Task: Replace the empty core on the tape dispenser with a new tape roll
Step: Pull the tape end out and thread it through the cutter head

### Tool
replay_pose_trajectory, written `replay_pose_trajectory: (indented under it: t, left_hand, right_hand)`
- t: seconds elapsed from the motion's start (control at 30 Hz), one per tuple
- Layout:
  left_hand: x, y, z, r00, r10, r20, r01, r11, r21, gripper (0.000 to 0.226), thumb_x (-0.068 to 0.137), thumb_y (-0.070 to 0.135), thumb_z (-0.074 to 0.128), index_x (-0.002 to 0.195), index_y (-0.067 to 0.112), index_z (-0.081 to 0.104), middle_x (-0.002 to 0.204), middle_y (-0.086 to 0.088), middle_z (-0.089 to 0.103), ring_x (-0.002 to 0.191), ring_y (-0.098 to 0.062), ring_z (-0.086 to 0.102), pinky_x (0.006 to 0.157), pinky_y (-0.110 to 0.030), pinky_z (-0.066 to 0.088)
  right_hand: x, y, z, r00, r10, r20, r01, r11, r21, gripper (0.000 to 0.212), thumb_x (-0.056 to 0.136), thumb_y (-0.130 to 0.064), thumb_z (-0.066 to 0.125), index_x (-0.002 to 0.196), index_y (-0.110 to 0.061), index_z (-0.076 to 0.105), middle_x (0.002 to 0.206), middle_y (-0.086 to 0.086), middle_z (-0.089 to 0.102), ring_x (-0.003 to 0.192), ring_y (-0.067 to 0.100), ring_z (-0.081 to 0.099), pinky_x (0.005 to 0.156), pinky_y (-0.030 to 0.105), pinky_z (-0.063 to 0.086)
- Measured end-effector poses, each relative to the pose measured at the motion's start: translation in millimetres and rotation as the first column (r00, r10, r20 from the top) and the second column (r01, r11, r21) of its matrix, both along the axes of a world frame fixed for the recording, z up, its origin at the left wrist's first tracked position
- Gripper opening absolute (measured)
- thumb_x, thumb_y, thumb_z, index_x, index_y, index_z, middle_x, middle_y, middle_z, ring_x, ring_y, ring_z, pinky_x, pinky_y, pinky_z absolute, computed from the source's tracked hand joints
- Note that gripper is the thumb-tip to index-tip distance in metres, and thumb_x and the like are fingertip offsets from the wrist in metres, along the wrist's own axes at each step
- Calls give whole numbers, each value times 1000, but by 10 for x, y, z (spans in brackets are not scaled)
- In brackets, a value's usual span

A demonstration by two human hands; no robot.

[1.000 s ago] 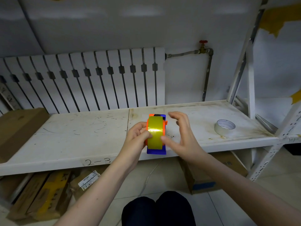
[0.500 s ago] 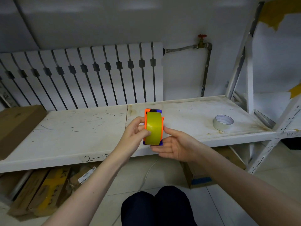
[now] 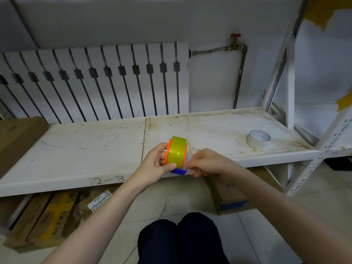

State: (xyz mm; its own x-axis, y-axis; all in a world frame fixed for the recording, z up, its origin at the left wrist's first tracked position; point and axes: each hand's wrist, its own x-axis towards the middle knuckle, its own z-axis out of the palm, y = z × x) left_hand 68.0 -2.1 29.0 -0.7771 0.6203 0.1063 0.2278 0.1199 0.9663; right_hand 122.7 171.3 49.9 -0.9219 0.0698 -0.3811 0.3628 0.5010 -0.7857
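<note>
- Tape dispenser [image 3: 176, 156] is up in the air over the front edge of the shelf [image 3: 76, 149], orange frame with the yellow tape roll [image 3: 178, 152] already seated in it, blue bit poking out at the bottom.
- Left hand [image 3: 155, 164] has its grip closed around the dispenser, thumb pressed on the roll's face.
- Right hand [image 3: 204, 162] is pinched narrow right by the roll's lower right edge. Looks like it's got the clear tape end, but honestly I can't tell if anything's actually between the fingers.
- What could go wrong, I reckon: the loose end snaps back onto the roll or sticks to my fingers, or the roll tilts off its hub if I pull sideways.
- Half a second ago my right hand was cupped open under the dispenser; now it's beside it, pinching.
- Old white core [image 3: 258, 139] sits off to the right on the shelf.
</note>
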Motion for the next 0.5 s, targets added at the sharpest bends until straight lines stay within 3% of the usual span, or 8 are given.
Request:
replay_pose_trajectory:
  t: [0.07,0.17,0.23,0.3,0.43,0.5]
  left_hand:
    - [-14,7,-43,1000,-27,-3,27,999,-31,46,79,-9,63,112,20,49,97,-2,67,82,-6,69,74,-20,56]
    - [-42,22,-85,998,-34,-46,30,996,-83,48,79,-5,65,115,20,47,101,0,64,87,-8,67,74,-18,54]
    - [-56,30,-82,995,-48,-86,38,992,-117,49,79,-4,66,119,16,46,106,-1,62,89,-4,65,75,-16,53]
    - [-70,33,-73,992,-75,-100,61,989,-132,50,79,-3,66,121,16,46,107,1,61,90,0,64,77,-16,53]
    - [-111,21,-60,986,-120,-116,100,981,-165,49,80,-1,66,119,22,46,109,-2,61,97,-11,63,79,-19,54]
    - [-150,27,-68,983,-138,-117,116,977,-179,48,81,-2,65,119,20,47,111,-10,62,97,-15,63,77,-20,55]
  right_hand:
    - [-72,43,72,955,-80,-286,117,987,114,8,88,-17,58,83,-15,64,77,-2,64,74,13,61,70,26,53]
    - [-163,50,144,818,-101,-566,203,972,120,24,91,-10,49,110,-14,63,102,-5,62,97,12,58,86,26,47]
    - [-226,35,154,823,25,-567,102,977,190,31,95,-14,47,124,-12,58,119,-1,61,108,12,55,89,24,43]
    - [-279,39,133,840,139,-524,3,965,261,31,95,-22,49,123,-12,60,124,3,62,108,13,55,87,23,43]
    - [-353,93,94,809,156,-567,25,954,298,23,91,-21,58,109,-12,69,110,2,69,92,7,56,71,11,43]
    - [-389,111,97,803,102,-587,72,962,264,18,89,-19,60,102,-13,72,104,2,71,88,8,59,71,17,49]
